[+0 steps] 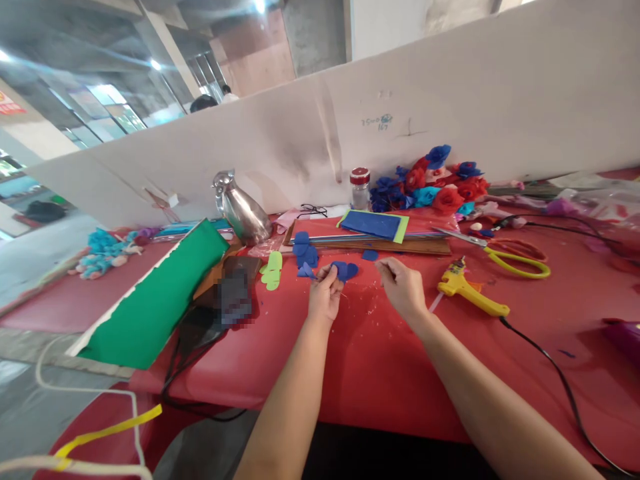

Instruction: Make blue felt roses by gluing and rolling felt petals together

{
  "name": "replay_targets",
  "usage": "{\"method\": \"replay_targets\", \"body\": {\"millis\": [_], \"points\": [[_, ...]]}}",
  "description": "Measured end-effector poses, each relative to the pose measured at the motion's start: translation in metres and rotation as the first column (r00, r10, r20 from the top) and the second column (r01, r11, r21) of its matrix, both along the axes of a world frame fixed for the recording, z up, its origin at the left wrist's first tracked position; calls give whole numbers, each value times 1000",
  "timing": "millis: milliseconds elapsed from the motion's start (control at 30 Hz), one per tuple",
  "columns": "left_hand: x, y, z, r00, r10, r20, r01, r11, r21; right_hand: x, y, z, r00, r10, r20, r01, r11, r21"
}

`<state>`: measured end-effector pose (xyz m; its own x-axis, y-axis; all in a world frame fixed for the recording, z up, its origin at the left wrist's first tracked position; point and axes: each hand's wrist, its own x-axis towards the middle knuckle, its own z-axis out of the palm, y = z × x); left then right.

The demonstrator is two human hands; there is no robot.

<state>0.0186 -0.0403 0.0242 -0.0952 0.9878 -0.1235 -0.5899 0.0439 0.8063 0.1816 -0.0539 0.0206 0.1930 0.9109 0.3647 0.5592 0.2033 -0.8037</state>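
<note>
My left hand point(325, 293) pinches a small blue heart-shaped felt petal point(346, 271) just above the red table point(360, 353). My right hand point(403, 285) hovers to the right of it with the thumb and forefinger pressed together; whether anything thin is held there cannot be told. More blue petal pieces point(305, 252) lie in a small pile just beyond my left hand. A yellow hot glue gun point(470, 291) rests on the table right of my right hand, its black cord trailing toward the near edge.
Yellow-handled scissors point(515, 257), a blue sheet on green paper point(373, 224), a red-lidded jar point(359, 187) and a heap of red and blue felt flowers point(435, 183) sit by the white partition. A metal jug point(243, 210), green cutouts point(273, 270) and green foam board point(160, 293) lie left.
</note>
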Motion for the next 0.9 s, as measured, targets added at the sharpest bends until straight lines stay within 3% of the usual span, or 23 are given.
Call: {"method": "replay_targets", "body": {"millis": [167,333,467,567,633,733,900], "points": [[7,-2,3,997,-73,32,73,997,-8,-6,3,-9,984,-56,172,30,988,149],[10,-5,1,992,-124,28,123,992,40,-14,-1,-9,975,127,180,-136,990,43],[11,-3,-2,995,-95,-42,97,993,61,-14,-5,-8,981,92,171,-84,995,-56],[12,-2,-5,981,-25,-191,41,996,83,-13,-3,-10,991,80,107,-84,996,37],[13,-2,-9,941,55,-335,-13,992,128,-13,-1,-11,991,90,98,-100,989,106],[14,-3,-11,828,168,-534,-47,971,232,-14,1,-11,987,137,83,-145,984,105],[12,-6,-10,716,230,-660,20,937,348,-16,-2,-6,976,219,-3,-219,975,41]]}}
